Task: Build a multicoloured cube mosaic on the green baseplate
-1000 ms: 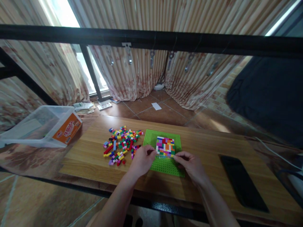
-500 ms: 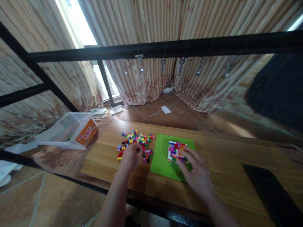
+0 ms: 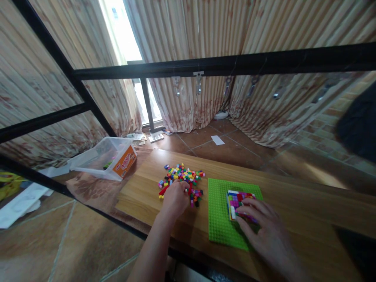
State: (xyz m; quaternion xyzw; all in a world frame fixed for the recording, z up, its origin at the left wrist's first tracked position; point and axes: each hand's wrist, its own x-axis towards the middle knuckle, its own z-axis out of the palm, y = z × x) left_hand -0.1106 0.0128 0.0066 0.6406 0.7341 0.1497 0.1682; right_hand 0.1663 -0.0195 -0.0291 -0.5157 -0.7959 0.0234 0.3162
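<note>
A loose pile of small coloured toy bricks (image 3: 180, 171) lies on the wooden table. My left hand (image 3: 177, 197) reaches into its near side with fingers pressed together; what is between the fingertips is hidden. On the green baseplate (image 3: 217, 219), right of the pile, stands a block of multicoloured toy bricks (image 3: 233, 200) with a pink, purple, red and white top. My right hand (image 3: 264, 225) lies over the block's right and near part, thumb at the near side and fingers bent across the top, covering part of it.
A clear plastic box (image 3: 102, 156) with an orange label sits left of the table (image 3: 138, 196). A dark flat object (image 3: 355, 246) lies at the table's right. A black metal bar (image 3: 205, 66) with hanging clips crosses beyond. Papers (image 3: 217, 140) lie on the tiled floor.
The view has turned left, so everything sits further right in the picture. My left hand stays at the pile. My right hand's fingers lie closer together over the brick block.
</note>
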